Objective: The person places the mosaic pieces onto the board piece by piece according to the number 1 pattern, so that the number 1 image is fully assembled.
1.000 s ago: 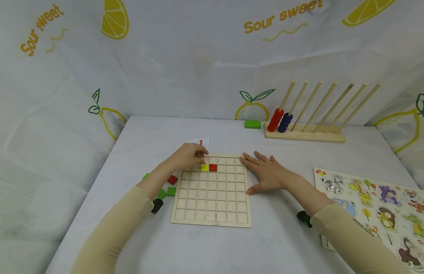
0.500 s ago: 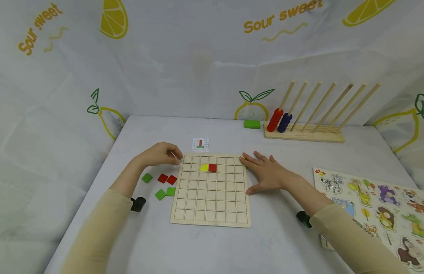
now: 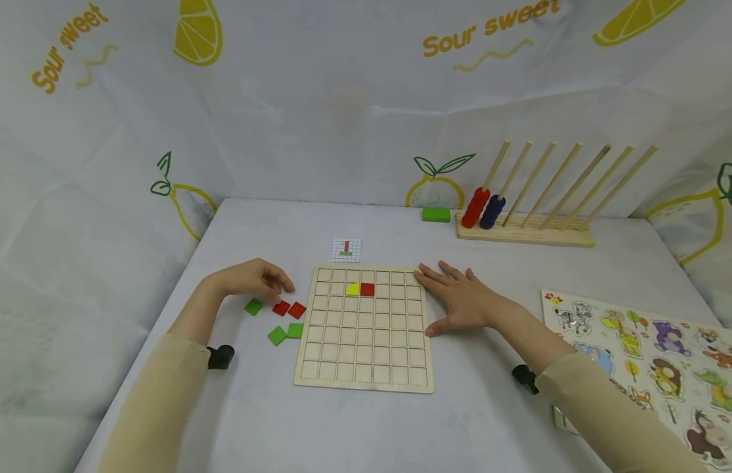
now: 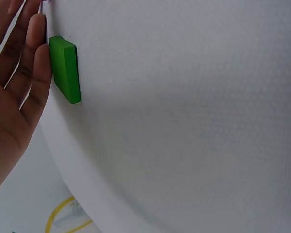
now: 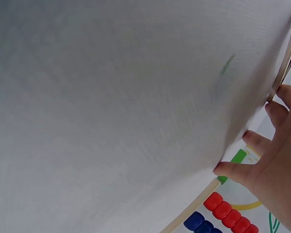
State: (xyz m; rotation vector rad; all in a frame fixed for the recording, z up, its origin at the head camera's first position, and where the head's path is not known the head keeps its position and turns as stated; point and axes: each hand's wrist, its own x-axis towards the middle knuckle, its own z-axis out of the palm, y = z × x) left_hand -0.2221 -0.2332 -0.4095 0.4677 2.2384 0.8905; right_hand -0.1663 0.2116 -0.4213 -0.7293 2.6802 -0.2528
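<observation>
My left hand (image 3: 247, 277) hovers just left of the wooden grid board (image 3: 348, 393), its fingers relaxed. Its fingertips come down right at a red square tile (image 3: 280, 308). A second red tile (image 3: 297, 311) lies beside that one. Close to the fingers in the left wrist view is a green tile (image 4: 65, 70). On the board, a yellow piece with one slanted side (image 3: 353, 290) sits next to a red square (image 3: 367, 290). With fingers spread, my right hand (image 3: 457, 299) rests flat on the table, thumb and index fingertip touching the board's right edge.
Green tiles (image 3: 277, 336) lie left of the board. A small pattern card (image 3: 346, 249) lies behind it. Farther back stand a green block (image 3: 436, 215) and a wooden abacus (image 3: 525, 236) with red and blue beads. An animal puzzle board (image 3: 631, 368) lies at the right.
My left hand has drawn back from the board's upper cells, moving left and then down to the red tiles. The pattern card is now uncovered. My right hand has stayed put.
</observation>
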